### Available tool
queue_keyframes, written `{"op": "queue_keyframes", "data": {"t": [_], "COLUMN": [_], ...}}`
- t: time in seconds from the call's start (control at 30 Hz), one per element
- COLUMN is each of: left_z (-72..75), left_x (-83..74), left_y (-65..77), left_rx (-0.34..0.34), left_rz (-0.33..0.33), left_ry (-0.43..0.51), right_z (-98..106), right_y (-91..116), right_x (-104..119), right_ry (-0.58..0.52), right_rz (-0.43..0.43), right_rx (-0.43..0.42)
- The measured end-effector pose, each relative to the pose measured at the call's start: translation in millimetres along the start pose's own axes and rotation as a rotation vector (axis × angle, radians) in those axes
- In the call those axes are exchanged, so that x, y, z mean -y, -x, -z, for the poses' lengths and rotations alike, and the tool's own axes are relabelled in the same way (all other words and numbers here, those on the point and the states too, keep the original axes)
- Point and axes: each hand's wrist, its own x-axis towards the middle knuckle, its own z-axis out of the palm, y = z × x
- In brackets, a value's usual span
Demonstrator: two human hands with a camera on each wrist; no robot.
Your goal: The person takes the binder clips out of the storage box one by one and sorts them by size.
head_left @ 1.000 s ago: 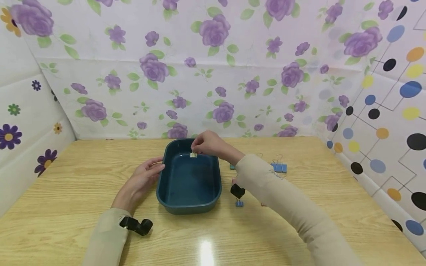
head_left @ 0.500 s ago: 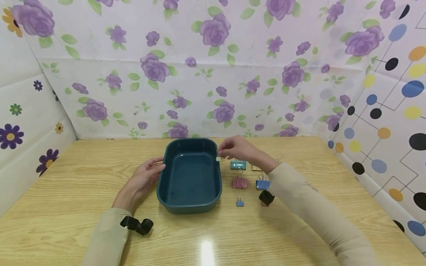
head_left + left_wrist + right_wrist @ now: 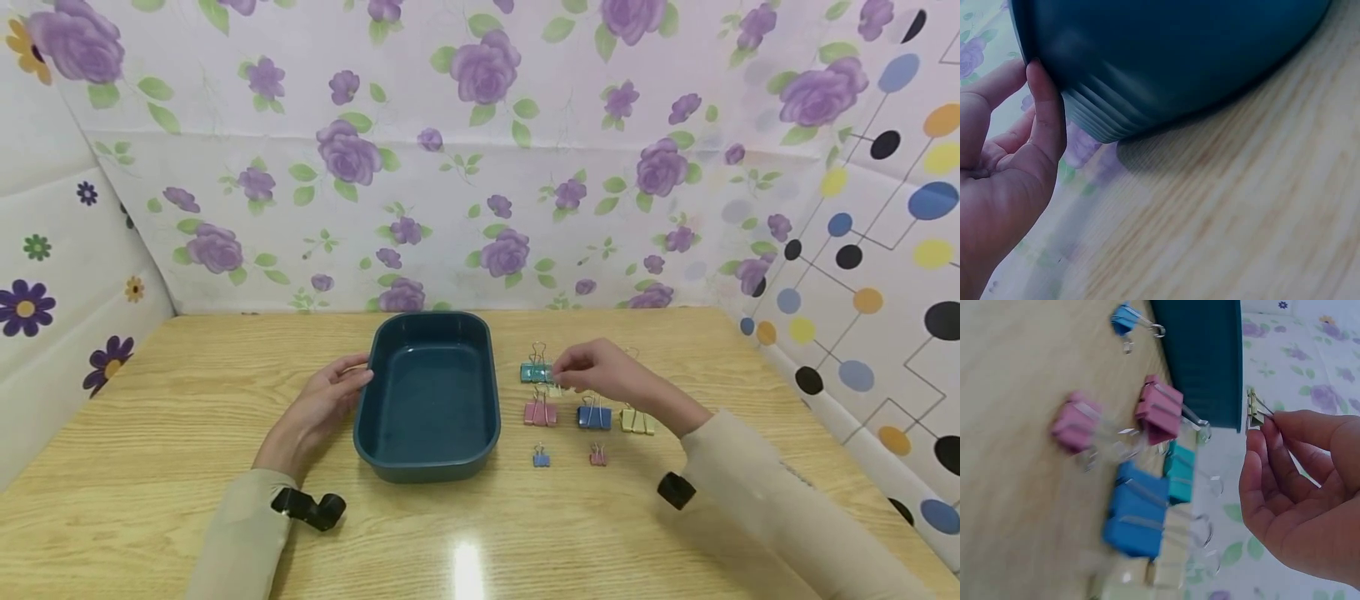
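My right hand [image 3: 603, 371] pinches a small yellow binder clip [image 3: 1254, 407] by its wire handle between thumb and fingertips. In the head view it hovers over the group of clips, close to a teal binder clip [image 3: 534, 373]. My left hand [image 3: 322, 408] touches the left rim of a dark teal bin [image 3: 427, 472] with thumb and fingertips, its fingers fairly straight. The bin's visible floor is bare. Near the right hand lie a pink binder clip [image 3: 540, 414], a blue binder clip [image 3: 594, 418] and a yellow binder clip [image 3: 637, 422]. My hand partly hides the back row.
A small blue clip [image 3: 541, 460] and a small pink clip [image 3: 597, 459] lie nearest me on the wooden table [image 3: 420, 542]. Floral sheeting [image 3: 450, 208] stands behind the table; a dotted sheet [image 3: 862, 275] borders the right side.
My right hand has moved from above the bin's far end, rightward and nearer, to over the clips, carrying the small yellow binder clip. The left hand and bin have stayed put.
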Motion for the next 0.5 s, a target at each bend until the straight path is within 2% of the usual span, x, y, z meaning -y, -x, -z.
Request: {"op": "queue_keyframes", "data": {"t": [0.27, 0.5], "left_z": [-0.2, -0.4], "left_x": [-0.1, -0.7], "left_y": [-0.4, -0.2], "left_rx": [-0.011, -0.009], "left_rz": [0.009, 0.009], "left_ry": [-0.022, -0.004], "right_z": [10.0, 13.1], "right_y": [37.1, 63.4], "right_x": [-29.2, -48.6], "right_ry": [-0.009, -0.077], "right_rz": [-0.061, -0.119], "right_rx": [-0.032, -0.030]}}
